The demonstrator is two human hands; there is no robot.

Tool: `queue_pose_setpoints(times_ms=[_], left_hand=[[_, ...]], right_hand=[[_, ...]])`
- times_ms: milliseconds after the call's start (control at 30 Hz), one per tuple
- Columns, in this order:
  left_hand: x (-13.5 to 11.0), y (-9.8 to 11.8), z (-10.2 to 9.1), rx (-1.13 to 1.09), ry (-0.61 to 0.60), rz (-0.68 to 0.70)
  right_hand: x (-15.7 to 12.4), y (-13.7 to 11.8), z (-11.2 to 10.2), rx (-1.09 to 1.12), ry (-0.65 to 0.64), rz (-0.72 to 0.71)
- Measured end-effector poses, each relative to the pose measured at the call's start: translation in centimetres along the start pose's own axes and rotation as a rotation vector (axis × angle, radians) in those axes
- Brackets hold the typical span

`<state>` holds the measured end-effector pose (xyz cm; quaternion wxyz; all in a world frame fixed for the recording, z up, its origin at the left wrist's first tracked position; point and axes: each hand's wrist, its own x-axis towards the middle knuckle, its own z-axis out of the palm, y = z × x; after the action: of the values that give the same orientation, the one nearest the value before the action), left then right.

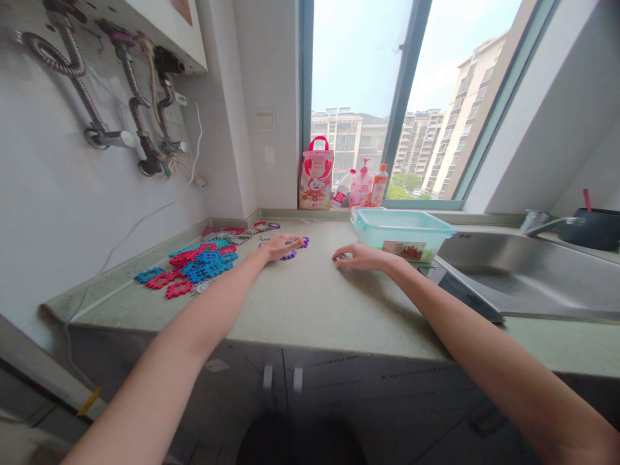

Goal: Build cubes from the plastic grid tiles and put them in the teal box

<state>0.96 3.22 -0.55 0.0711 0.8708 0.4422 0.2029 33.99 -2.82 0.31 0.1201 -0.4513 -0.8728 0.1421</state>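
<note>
My left hand (283, 247) lies low over the middle of the counter, fingers stretched out and touching or just above some purple interlocking plastic pieces (289, 255). Its palm hides part of them. Across a gap of bare counter, my right hand (359, 257) hovers near the surface with its fingers loosely bent and apart; nothing shows in it. To the left is a spread pile of flat notched building pieces, with blue pieces (209, 266), red pieces (179, 289) and grey pieces (201, 286) mixed together. More grey and purple ones lie toward the back wall.
A turquoise plastic tub (402, 223) stands right of my right hand. A dark flat slab (460, 294) lies beside the steel sink (523, 278). Bottles (361, 187) and a pink handled bag (316, 179) line the windowsill. A white cable (145, 216) hangs down the left wall.
</note>
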Motion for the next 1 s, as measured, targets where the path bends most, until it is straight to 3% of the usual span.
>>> queue_pose_setpoints(times_ms=[67, 167, 267, 367, 433, 533, 667, 833, 1000], left_hand=[[0.2, -0.6, 0.0, 0.013, 0.15, -0.041], [0.5, -2.5, -0.4, 0.076, 0.311, -0.259], [0.9, -4.1, -0.6, 0.095, 0.295, -0.473], [1.3, -4.9, -0.2, 0.148, 0.281, -0.598], [1.7, -5.1, 0.2, 0.202, 0.266, -0.582], [2.3, -5.4, 0.6, 0.249, 0.216, -0.433], [4.0, -5.8, 0.6, 0.317, 0.085, -0.342], [7.2, -6.3, 0.9, 0.365, -0.05, -0.39], [8.4, -6.6, 1.3, 0.367, -0.036, -0.359]], right_hand=[[0.0, -0.1, 0.0, -0.003, 0.001, -0.001], [-0.1, -0.3, 0.0, -0.013, 0.005, 0.003], [-0.3, -0.4, -0.1, -0.011, 0.018, 0.014], [-0.3, -0.5, -0.2, -0.01, 0.019, 0.005], [-0.3, -0.6, -0.3, -0.025, 0.011, -0.01], [-0.3, -0.8, -0.3, -0.058, 0.005, -0.015], [-0.4, -1.1, -0.3, -0.101, 0.01, 0.016], [-0.2, -1.3, -0.3, -0.109, 0.017, 0.006], [0.0, -1.1, -0.4, -0.113, 0.016, -0.012]])
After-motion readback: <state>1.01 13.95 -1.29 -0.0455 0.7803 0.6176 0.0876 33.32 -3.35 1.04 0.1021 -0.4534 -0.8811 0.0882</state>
